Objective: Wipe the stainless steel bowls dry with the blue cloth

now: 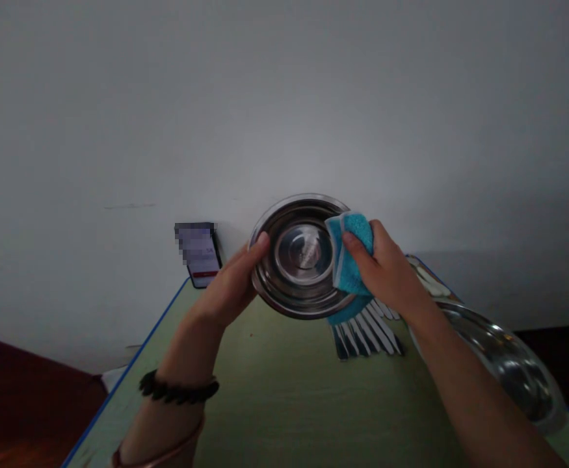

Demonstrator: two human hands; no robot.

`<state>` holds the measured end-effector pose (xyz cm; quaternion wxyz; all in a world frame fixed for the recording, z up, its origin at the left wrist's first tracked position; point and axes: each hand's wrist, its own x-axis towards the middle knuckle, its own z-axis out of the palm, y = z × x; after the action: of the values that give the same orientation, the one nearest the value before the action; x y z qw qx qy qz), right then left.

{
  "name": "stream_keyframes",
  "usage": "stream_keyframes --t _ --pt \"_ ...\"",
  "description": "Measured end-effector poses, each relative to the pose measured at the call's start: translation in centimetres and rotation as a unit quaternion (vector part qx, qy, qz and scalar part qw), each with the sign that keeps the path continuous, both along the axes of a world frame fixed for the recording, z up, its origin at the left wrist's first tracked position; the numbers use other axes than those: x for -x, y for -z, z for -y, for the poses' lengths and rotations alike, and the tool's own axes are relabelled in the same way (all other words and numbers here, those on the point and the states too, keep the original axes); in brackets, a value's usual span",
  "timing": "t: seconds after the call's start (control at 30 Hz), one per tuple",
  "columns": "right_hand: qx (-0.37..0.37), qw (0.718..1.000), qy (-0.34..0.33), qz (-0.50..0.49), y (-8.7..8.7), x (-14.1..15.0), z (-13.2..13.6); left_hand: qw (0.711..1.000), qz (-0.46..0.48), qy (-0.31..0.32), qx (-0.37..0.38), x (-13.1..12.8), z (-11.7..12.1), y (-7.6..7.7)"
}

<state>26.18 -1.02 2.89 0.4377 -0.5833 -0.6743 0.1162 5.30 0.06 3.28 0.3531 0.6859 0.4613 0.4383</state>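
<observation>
A round stainless steel plate (pixel 291 296) is held up above the table, its inner side tilted toward me. My left hand (pixel 233 279) grips its left rim, thumb on the inside and the other fingers hidden behind. My right hand (pixel 382 260) is closed on a blue cloth (pixel 355 276), folded over the plate's right rim, with the thumb pressing on it. Part of the cloth hangs below the rim. Under the cloth and plate, several table knives or similar flat metal cutlery pieces (pixel 369 331) lie fanned out on the table.
The green table (pixel 264 403) has a blue edge and stands against a pale wall (pixel 284 97). A phone (pixel 201 260) leans upright at the back left. A large shiny metal basin (pixel 513 364) sits at the right, partly behind my forearm. Light-coloured utensils (pixel 430 279) lie beyond it.
</observation>
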Motion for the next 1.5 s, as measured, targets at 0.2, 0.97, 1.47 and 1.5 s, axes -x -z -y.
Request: stream_keyframes --t 0.2,0.97,1.47,1.5 --pt "0.040 0.998 0.031 0.042 0.5 0.6 -0.3 0.952 0.176 0.113 0.221 0.1 0.0 1.4" --pt "0.049 0.998 -0.007 0.030 2.8 3.2 -0.3 0.883 -0.225 -0.323 -0.257 10.2 -4.3 9.3" --pt "0.133 0.989 -0.057 0.041 5.4 5.7 0.0 0.819 -0.377 -0.325 -0.287 14.0 -5.9 9.4" --pt "0.131 0.989 -0.056 0.043 5.5 5.7 0.0 0.819 -0.384 -0.322 -0.280 13.9 -5.3 9.8"
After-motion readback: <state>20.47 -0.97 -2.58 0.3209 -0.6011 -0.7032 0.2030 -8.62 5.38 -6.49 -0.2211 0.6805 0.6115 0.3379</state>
